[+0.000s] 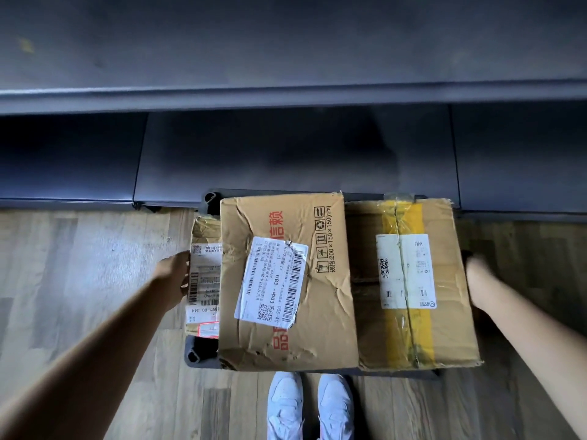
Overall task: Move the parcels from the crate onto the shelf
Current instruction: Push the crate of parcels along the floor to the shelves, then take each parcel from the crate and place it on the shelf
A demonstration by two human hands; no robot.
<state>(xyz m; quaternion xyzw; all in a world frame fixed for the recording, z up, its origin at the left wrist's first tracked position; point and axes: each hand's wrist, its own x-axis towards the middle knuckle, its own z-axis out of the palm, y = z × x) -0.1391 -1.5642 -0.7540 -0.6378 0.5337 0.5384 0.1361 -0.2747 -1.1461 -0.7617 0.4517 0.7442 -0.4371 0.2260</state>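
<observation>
A dark plastic crate [194, 355] stands on the floor in front of me, packed with three cardboard parcels. A crumpled middle box [317, 338] with a white label lies on top. To its right is a box [451, 281] sealed with yellow tape, and a smaller labelled parcel [205, 281] is wedged at the left. My left hand [173, 274] grips the crate's left side by the small parcel. My right hand [476, 274] holds the crate's right side, its fingers hidden under the taped box. The dark grey shelf [286, 93] runs across above.
A lower shelf level [286, 154] sits just behind the crate, near the floor. My white shoes [284, 404] stand close to the crate's near edge. Wood-pattern floor [79, 265] spreads out left and right.
</observation>
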